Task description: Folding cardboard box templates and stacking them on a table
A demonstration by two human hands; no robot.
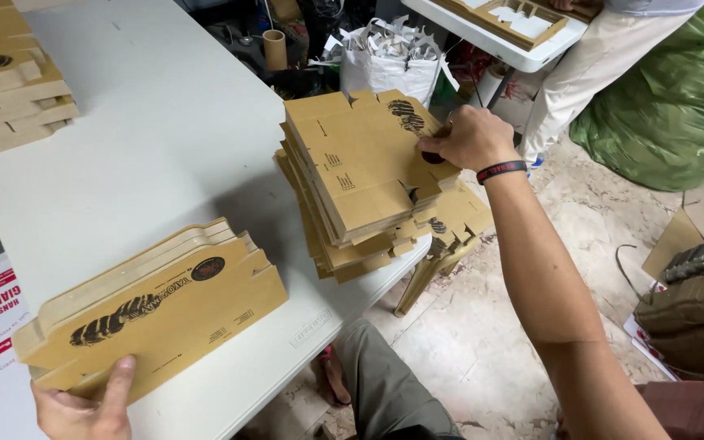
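a small bundle of flat brown cardboard box blanks [156, 314] is gripped at its lower left corner by the left hand [83, 407], thumb pressed on the top sheet, fingers hidden beneath. the bundle is laid on the white table [148, 138], at about 7 o'clock in the view, and a black feather-like print is seen on its top face. the right hand [470, 138] is set on the far edge of a taller stack of the same blanks [364, 179], at about 1 o'clock from the bundle; its fingers are curled over the top sheets, and whether a sheet is pinched cannot be told. a dark wristband [500, 170] is worn on that wrist. the stack overhangs the table's right edge. another pile of blanks [10, 90] is seen at 10 o'clock. a white bag of paper scraps [389, 61] is found at 12 o'clock, a green sack [670, 106] at 2 o'clock.
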